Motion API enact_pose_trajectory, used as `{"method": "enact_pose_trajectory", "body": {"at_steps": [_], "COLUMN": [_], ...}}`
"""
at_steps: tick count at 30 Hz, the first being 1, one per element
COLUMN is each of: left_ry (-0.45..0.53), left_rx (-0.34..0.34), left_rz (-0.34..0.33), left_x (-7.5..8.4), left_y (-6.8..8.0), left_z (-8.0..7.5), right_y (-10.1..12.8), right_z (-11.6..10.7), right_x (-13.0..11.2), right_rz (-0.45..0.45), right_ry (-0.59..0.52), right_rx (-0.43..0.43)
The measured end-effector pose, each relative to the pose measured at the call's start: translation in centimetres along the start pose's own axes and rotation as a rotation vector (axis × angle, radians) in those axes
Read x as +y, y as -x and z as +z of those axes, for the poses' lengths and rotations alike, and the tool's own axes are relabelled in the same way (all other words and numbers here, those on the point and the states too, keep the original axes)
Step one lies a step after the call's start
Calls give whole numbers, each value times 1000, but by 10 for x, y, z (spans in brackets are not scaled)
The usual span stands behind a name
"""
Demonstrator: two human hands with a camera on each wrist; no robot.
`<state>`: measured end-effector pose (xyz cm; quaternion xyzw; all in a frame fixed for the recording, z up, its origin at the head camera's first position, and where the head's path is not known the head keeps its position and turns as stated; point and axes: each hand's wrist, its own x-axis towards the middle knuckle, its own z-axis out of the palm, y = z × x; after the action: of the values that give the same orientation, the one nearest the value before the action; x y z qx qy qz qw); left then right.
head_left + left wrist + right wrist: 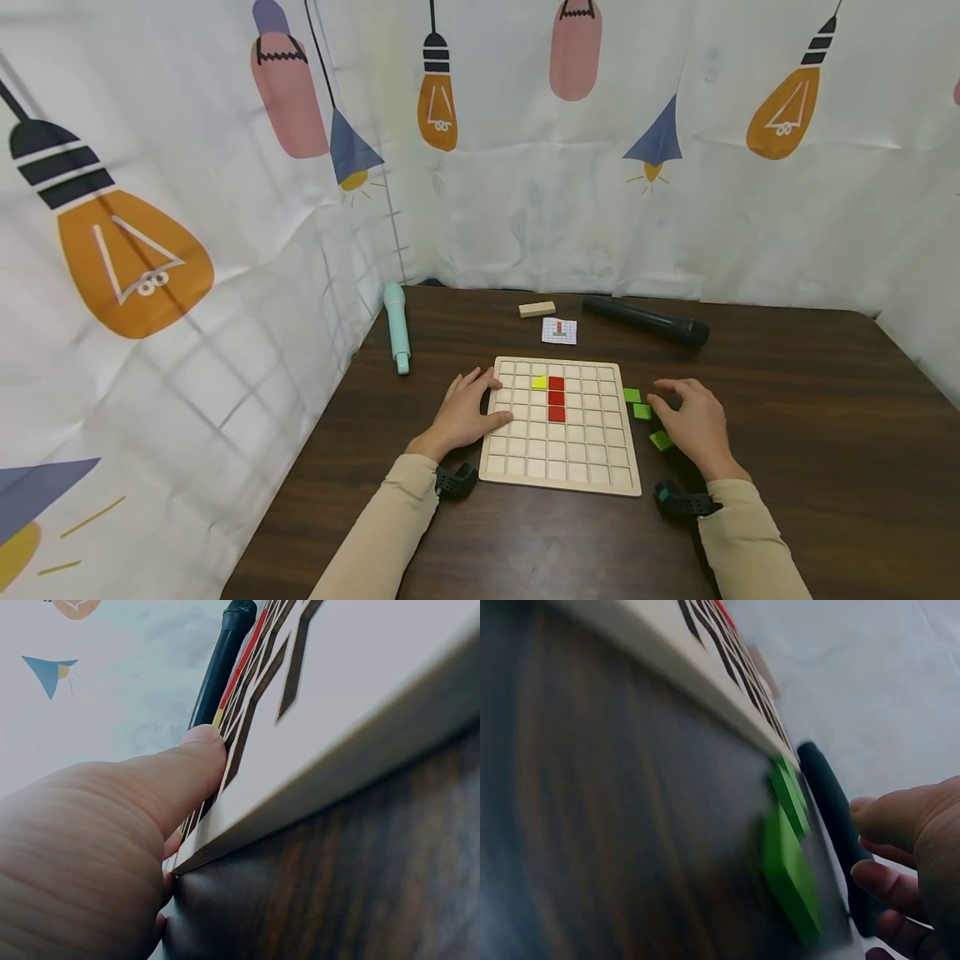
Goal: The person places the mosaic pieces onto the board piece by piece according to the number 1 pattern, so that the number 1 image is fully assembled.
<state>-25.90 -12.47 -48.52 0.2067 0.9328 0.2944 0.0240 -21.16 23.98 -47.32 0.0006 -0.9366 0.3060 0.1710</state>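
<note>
Head view: Your left hand (468, 410) rests flat on the left edge of the wooden grid board (561, 425), fingers straight and spread, pinning the board to the desk (787, 467). Your right hand (693, 421) hovers just right of the board over the loose green tiles (642, 410). Its fingers are loosely bent and no tile appears to be pinched. Three green tiles show beside the board's right edge, the lowest one partly under your palm. On the board, one yellow tile (539, 383) and a column of red tiles (556, 398) are seated in the upper middle cells. Every other cell is bare. Behind the board lie a small pattern card (559, 331), a wooden block (537, 309), a black cylinder (647, 321) and a teal handle-shaped item (397, 327).

Left wrist view: Your left thumb (191, 761) presses on the board's top face at its edge. The grip is open, with nothing enclosed.

Right wrist view: The green tiles (789, 847) lie flat on the desk near the board's edge. Your right fingertips (889, 881) sit close beside them, apart from them.

Judged status: placement appears to be at an early stage. The yellow and red tiles are seated, the green tiles are not yet placed.
</note>
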Motion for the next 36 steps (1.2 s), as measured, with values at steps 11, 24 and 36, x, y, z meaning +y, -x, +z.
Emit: {"method": "enact_pose_trajectory", "body": {"at_steps": [11,24,36], "left_ry": [8,8,-1], "left_rx": [2,6,4], "left_rz": [-5,0,5], "left_x": [-1,0,0], "left_y": [0,0,0], "left_z": [1,1,1], "right_y": [2,3,4], "right_z": [-17,-9,-4], "right_x": [26,17,6], "right_rz": [42,32,-44], "right_ry": [26,15,6], "right_rx": [-6,-81,-168]}}
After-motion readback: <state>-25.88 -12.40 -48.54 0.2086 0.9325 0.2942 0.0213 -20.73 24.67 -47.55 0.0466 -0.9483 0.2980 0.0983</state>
